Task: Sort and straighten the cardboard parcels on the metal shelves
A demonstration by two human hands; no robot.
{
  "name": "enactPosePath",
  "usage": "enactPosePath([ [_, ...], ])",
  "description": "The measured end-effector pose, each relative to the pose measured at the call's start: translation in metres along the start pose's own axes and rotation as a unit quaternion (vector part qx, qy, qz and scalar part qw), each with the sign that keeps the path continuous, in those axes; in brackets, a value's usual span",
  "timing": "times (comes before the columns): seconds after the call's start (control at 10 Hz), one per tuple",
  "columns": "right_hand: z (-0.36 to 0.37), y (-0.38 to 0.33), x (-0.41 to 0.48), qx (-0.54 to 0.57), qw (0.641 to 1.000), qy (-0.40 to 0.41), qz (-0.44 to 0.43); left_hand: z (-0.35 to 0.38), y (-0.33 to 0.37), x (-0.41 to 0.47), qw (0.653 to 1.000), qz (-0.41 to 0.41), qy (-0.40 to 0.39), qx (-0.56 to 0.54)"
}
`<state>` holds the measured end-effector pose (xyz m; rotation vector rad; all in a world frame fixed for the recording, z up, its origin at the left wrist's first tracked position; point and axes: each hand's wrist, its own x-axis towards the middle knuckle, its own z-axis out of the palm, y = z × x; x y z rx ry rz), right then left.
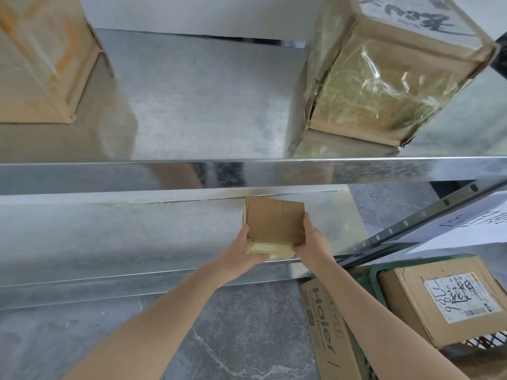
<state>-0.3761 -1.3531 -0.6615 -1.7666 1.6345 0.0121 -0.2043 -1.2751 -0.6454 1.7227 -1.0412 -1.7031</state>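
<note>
Where readable, "Haier" carton (327,329) print.

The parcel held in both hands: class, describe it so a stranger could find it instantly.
Find the lower metal shelf. At its front edge, the left hand and right hand grip a small flat parcel. Unlike the tall boxes above, it is low, plain brown, with yellowish tape on its near edge.
</note>
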Motion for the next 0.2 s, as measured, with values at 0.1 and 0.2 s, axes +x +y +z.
enactPosePath([
  [0.1, 0.0044, 0.0027, 0.0017, -0.030, 1.000, -0.005, 0.002, -0.0033, -0.0050, 0.0021, 0.994, 0.002, 0.018, 0.111],
  [0.2, 0.0011, 0.0009, -0.0039, -0.024, 0.999, -0.020, 0.024, -0.0069, -0.0068, -0.0066, 0.954, -0.013, 0.082, 0.289],
])
